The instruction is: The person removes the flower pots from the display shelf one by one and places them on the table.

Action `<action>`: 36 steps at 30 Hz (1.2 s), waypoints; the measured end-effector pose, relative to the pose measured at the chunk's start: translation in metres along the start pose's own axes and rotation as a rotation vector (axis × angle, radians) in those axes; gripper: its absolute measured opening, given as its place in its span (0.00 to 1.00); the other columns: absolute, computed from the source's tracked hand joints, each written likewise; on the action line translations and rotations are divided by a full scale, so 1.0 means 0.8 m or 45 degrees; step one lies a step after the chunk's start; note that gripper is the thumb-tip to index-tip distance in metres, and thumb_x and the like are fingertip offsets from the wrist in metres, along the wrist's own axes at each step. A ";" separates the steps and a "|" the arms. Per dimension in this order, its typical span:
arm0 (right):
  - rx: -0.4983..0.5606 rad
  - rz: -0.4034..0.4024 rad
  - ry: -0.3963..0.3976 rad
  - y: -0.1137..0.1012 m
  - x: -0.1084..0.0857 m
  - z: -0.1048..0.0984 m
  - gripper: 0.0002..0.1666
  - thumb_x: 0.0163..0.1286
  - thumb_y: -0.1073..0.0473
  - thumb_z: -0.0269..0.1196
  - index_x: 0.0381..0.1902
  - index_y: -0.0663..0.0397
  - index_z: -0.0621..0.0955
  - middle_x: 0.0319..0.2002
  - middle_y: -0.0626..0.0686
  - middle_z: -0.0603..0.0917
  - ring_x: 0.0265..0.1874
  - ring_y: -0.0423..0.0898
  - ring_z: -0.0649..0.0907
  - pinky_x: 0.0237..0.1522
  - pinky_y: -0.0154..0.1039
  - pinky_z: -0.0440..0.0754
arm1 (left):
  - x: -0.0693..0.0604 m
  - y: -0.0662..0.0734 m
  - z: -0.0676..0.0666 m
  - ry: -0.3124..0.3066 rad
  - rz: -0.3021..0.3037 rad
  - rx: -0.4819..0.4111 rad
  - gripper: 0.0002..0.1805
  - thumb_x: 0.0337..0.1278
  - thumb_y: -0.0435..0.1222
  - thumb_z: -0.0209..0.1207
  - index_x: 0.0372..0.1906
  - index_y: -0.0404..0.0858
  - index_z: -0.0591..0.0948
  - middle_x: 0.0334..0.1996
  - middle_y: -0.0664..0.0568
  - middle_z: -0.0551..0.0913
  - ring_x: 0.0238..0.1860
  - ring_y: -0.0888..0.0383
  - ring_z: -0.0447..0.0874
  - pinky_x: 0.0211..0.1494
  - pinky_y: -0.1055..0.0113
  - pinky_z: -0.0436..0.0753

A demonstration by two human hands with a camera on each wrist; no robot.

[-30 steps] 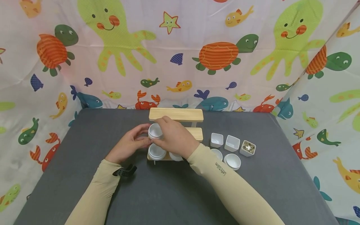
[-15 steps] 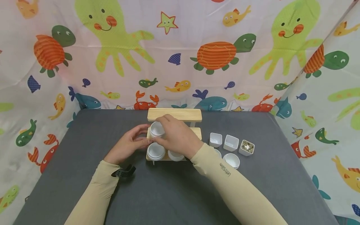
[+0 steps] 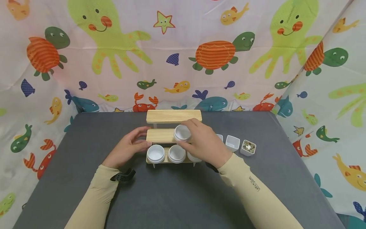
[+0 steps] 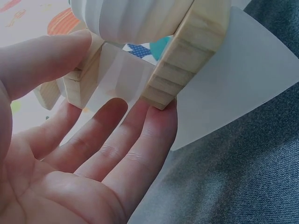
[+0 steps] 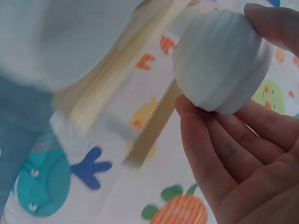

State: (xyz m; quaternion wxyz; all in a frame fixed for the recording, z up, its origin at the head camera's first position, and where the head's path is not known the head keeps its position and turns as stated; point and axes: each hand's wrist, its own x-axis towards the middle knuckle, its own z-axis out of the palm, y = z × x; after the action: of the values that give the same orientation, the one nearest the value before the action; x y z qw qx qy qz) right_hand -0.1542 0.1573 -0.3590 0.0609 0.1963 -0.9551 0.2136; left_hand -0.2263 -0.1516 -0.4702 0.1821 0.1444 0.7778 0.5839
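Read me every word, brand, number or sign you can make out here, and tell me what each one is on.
"LetsSlim", on the right sleeve; it is small, so I can't be sure of an apostrophe.
That's the only text I can read. I see none on the white pots, the stand or the backdrop.
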 end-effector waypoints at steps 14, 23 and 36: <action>-0.012 0.248 0.129 0.063 -0.075 -0.032 0.39 0.67 0.48 0.79 0.70 0.57 0.79 0.65 0.59 0.84 0.58 0.58 0.87 0.58 0.60 0.90 | -0.002 0.003 0.000 0.000 0.000 0.009 0.41 0.69 0.49 0.72 0.81 0.51 0.68 0.74 0.44 0.76 0.68 0.41 0.85 0.61 0.55 0.91; -0.053 0.439 0.126 0.103 -0.131 -0.043 0.42 0.67 0.46 0.78 0.73 0.57 0.77 0.67 0.63 0.82 0.64 0.63 0.83 0.64 0.68 0.84 | -0.001 0.004 0.001 0.000 0.002 0.009 0.40 0.70 0.47 0.72 0.81 0.52 0.69 0.73 0.44 0.76 0.68 0.41 0.85 0.61 0.56 0.92; -0.084 0.497 0.231 0.147 -0.194 -0.029 0.39 0.66 0.49 0.79 0.69 0.61 0.80 0.61 0.64 0.85 0.61 0.64 0.83 0.63 0.70 0.81 | -0.003 0.007 0.003 0.009 -0.006 0.013 0.39 0.70 0.46 0.72 0.81 0.52 0.69 0.74 0.43 0.76 0.68 0.40 0.85 0.61 0.55 0.92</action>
State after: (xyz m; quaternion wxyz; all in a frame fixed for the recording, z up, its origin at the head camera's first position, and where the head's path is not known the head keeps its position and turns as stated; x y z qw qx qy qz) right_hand -0.0583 0.3196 -0.4145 0.1103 -0.0144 -0.9720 0.2069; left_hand -0.2229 -0.1494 -0.4649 0.1799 0.1415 0.7818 0.5800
